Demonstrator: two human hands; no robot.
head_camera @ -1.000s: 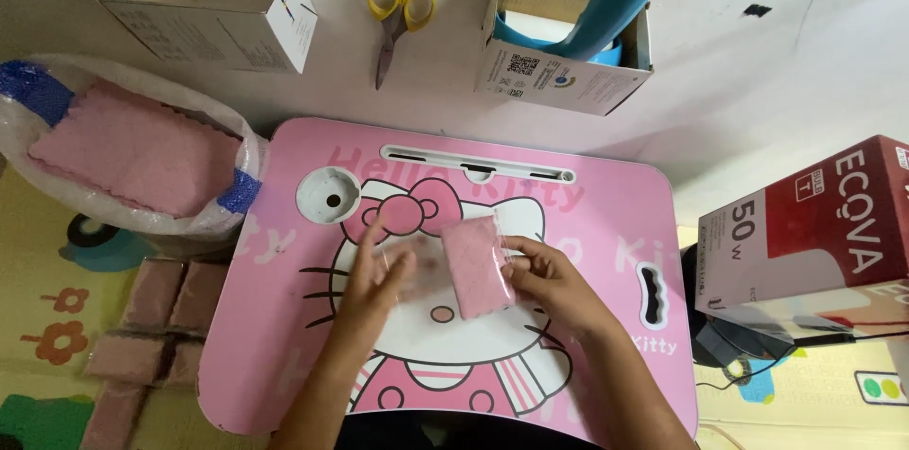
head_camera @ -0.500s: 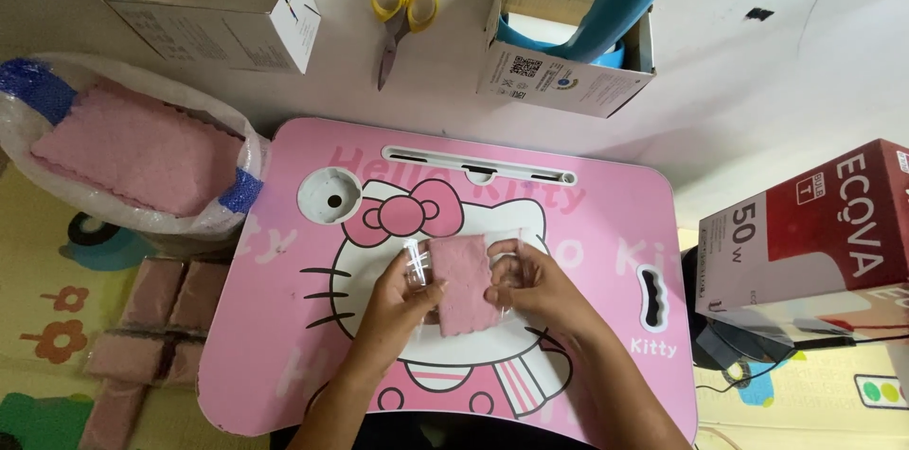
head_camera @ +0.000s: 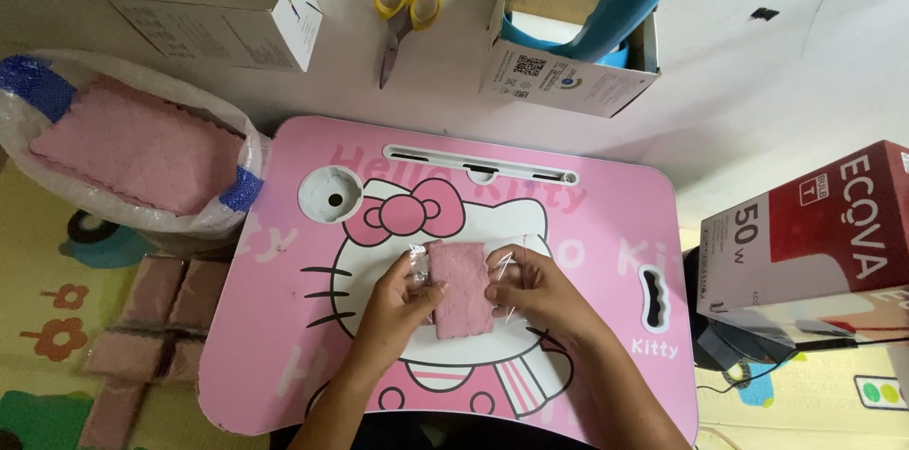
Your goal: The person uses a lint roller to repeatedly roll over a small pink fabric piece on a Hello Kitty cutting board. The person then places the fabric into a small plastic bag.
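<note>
Two hands fold a clear wrapper around a pink cloth on a pink lap tabletop.

From the left: a plastic bag of pink cloths (head_camera: 133, 152) sits beside the tabletop (head_camera: 606, 223), with wrapped pink packs (head_camera: 161, 313) on the floor mat below it. The left hand (head_camera: 402, 294) pinches the left edge of the folded pink cloth (head_camera: 461, 287), its grip closed on the wrapper; the right hand (head_camera: 535, 287) pinches the right edge likewise. The cloth lies at the tabletop's middle. A red-and-white box (head_camera: 814, 228) stands far right.
</note>
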